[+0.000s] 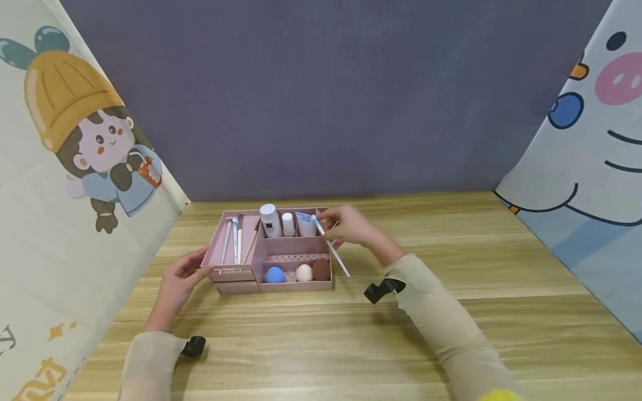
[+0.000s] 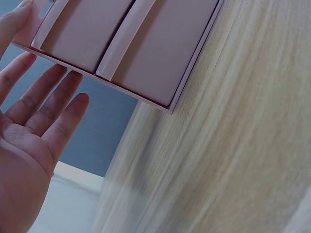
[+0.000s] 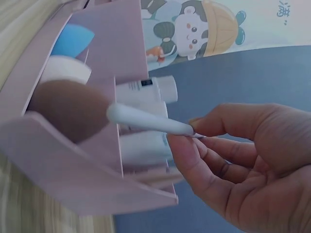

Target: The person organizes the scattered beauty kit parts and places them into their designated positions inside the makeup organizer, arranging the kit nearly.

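Observation:
A pink makeup organizer (image 1: 296,245) stands on the table with brushes, bottles and sponges in its compartments. My right hand (image 1: 348,225) is at its right rear side and pinches a slim white makeup brush (image 1: 337,257) between thumb and fingertips. The white handle slants down past the organizer's right wall; its bristles cannot be made out. In the right wrist view the handle's rounded end (image 3: 127,115) points away from the fingers. My left hand (image 1: 183,278) touches the organizer's left front corner, thumb at the top edge, the other fingers (image 2: 60,124) extended along the side.
Several brushes (image 1: 236,239) lie in the left tray. A white bottle (image 1: 271,221), a smaller bottle (image 1: 288,223) and a tube (image 1: 306,225) stand behind blue (image 1: 275,274), white (image 1: 304,273) and brown (image 1: 321,270) sponges. Two drawers are beneath the tray. A grey panel (image 1: 341,100) rises behind the table.

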Available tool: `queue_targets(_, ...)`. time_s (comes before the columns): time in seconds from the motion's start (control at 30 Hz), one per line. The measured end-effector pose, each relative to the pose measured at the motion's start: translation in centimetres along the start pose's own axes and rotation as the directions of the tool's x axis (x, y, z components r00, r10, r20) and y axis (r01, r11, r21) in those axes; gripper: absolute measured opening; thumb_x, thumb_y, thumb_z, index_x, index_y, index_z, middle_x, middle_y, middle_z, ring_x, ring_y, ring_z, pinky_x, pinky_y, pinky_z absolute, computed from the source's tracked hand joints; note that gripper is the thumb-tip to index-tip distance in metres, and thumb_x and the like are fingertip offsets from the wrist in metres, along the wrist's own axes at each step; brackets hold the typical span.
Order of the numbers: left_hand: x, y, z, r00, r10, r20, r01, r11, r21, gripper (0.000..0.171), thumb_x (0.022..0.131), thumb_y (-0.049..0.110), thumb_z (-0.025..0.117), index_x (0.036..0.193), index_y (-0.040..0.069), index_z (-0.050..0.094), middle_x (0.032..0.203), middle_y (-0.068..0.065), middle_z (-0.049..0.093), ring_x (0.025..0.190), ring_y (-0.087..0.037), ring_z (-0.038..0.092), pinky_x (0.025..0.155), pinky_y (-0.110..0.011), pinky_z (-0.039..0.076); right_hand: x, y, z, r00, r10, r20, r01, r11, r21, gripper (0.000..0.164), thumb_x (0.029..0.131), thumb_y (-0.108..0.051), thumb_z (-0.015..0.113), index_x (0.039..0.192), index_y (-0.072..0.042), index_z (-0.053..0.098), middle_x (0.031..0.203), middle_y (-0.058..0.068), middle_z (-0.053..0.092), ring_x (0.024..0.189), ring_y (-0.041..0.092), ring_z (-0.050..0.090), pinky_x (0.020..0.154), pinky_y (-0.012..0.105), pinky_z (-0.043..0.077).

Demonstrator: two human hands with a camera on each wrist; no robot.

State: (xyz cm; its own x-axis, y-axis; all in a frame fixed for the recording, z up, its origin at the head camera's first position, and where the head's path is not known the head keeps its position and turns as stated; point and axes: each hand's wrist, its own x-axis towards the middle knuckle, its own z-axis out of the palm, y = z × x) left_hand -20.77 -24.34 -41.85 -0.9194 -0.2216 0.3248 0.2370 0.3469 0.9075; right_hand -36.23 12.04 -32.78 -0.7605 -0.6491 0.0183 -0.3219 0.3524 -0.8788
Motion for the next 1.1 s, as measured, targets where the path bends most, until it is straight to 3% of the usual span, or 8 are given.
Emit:
queue_targets(0.2, -0.1, 0.1, 0.0, 1.0, 0.003, 0.0, -0.003, 1.0, -0.006, 0.042, 0.093, 0.003, 0.069, 0.133, -0.004, 0.058, 0.109, 0.025, 0.065, 0.099, 0.006, 0.062, 0.083, -0.01, 0.051, 1.0, -1.0, 1.4, 1.0, -0.015, 0.003, 0.015, 1.0, 0.02, 0.052, 0.081, 0.013, 0.066, 0.131, 0.009, 0.058, 0.084, 0.014, 0.063, 0.061, 0.019, 0.062, 0.061, 0.039, 0.062)
queue_targets(0.4, -0.2, 0.2, 0.0, 1.0, 0.008, 0.002, -0.008, 1.0, 0.009, 0.042, 0.094, 0.005, 0.069, 0.133, -0.005, 0.058, 0.109, 0.025, 0.064, 0.099, 0.006, 0.061, 0.084, -0.009, 0.05, 2.0, -1.9, 2.6, 0.999, -0.033, 0.013, 0.033, 0.999, 0.017, 0.052, 0.08, 0.011, 0.066, 0.131, 0.008, 0.059, 0.083, 0.012, 0.064, 0.07, 0.04, 0.066, 0.057, 0.035, 0.061)
queue_targets(0.63, -0.3, 0.1, 0.0, 1.0, 0.014, 0.003, -0.015, 1.0, 0.022, 0.043, 0.095, 0.006, 0.068, 0.134, -0.005, 0.057, 0.11, 0.026, 0.063, 0.1, 0.006, 0.061, 0.084, -0.01, 0.051, 2.8, -2.7, 3.7, 0.999, -0.048, -0.007, 0.049, 0.998, 0.033, 0.051, 0.079, 0.011, 0.067, 0.129, 0.007, 0.061, 0.082, 0.011, 0.064, 0.062, 0.013, 0.06, 0.066, 0.044, 0.062)
queue_targets(0.73, -0.3, 0.0, 0.0, 1.0, 0.017, 0.0, -0.017, 1.0, 0.023, 0.042, 0.094, 0.006, 0.069, 0.134, -0.005, 0.057, 0.11, 0.026, 0.063, 0.1, 0.006, 0.061, 0.084, -0.01, 0.051, 3.1, -3.0, 4.1, 0.998, -0.052, -0.023, 0.052, 0.998, 0.041, 0.05, 0.078, 0.012, 0.067, 0.128, 0.007, 0.062, 0.081, 0.01, 0.064, 0.062, 0.012, 0.059, 0.065, 0.042, 0.062)
queue_targets(0.9, -0.4, 0.1, 0.1, 1.0, 0.014, -0.007, -0.014, 1.0, 0.022, 0.042, 0.094, 0.006, 0.069, 0.134, -0.005, 0.057, 0.11, 0.026, 0.064, 0.1, 0.006, 0.061, 0.084, -0.01, 0.051, 4.1, -3.5, 5.1, 0.999, -0.046, -0.014, 0.047, 0.986, 0.158, 0.053, 0.077, 0.016, 0.064, 0.13, 0.008, 0.06, 0.08, 0.011, 0.063, 0.058, 0.014, 0.059, 0.06, 0.037, 0.062)
queue_targets(1.1, -0.4, 0.2, 0.0, 1.0, 0.018, -0.004, -0.018, 1.0, 0.005, 0.042, 0.094, 0.004, 0.068, 0.134, -0.005, 0.057, 0.11, 0.025, 0.065, 0.1, 0.006, 0.062, 0.084, -0.01, 0.05, 5.0, -4.8, 6.5, 0.999, -0.043, -0.025, 0.048, 0.971, 0.234, 0.051, 0.082, 0.014, 0.066, 0.133, 0.006, 0.058, 0.084, 0.011, 0.063, 0.061, 0.016, 0.062, 0.066, 0.044, 0.063)
